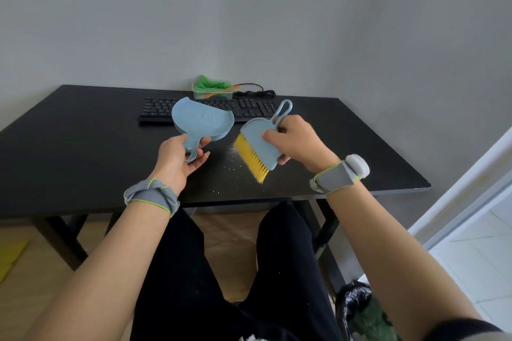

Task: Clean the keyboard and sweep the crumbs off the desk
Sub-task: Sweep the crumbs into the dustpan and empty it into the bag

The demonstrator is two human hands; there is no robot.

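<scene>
The person sits at a black counter (pixel 83 147), dark trousers (pixel 194 271) under its near edge, a grey band on each wrist. Using the keyboard (pixel 206 109) as the landmark: it lies flat along the far part of the counter, its long axis running left to right, parallel to the wall.

Nearer than the keyboard, white crumbs (pixel 231 167) are scattered on the counter, toward its near edge and roughly below the keyboard's right half.

The left hand (pixel 180 158) is raised above the counter just in front of the keyboard's middle. Its grip is closed around the short handle of a blue dustpan (pixel 201 120); the handle points back toward the person and the wide pan lifts away, so that it covers part of the keyboard's middle in this view.

The right hand (pixel 297 141) is raised in front of the keyboard's right end. Its grip is pinching the blue back of a small brush (pixel 259 147), thumb on the top face, fingers underneath. The brush's long axis runs diagonally: the looped handle points up and away toward the keyboard's right end, the yellow bristles point down and toward the person, above the crumbs.

Behind the keyboard, by the wall, stands a clear tub (pixel 212 90) holding a green cloth, and a black cable (pixel 255 91) coils to its right.
</scene>
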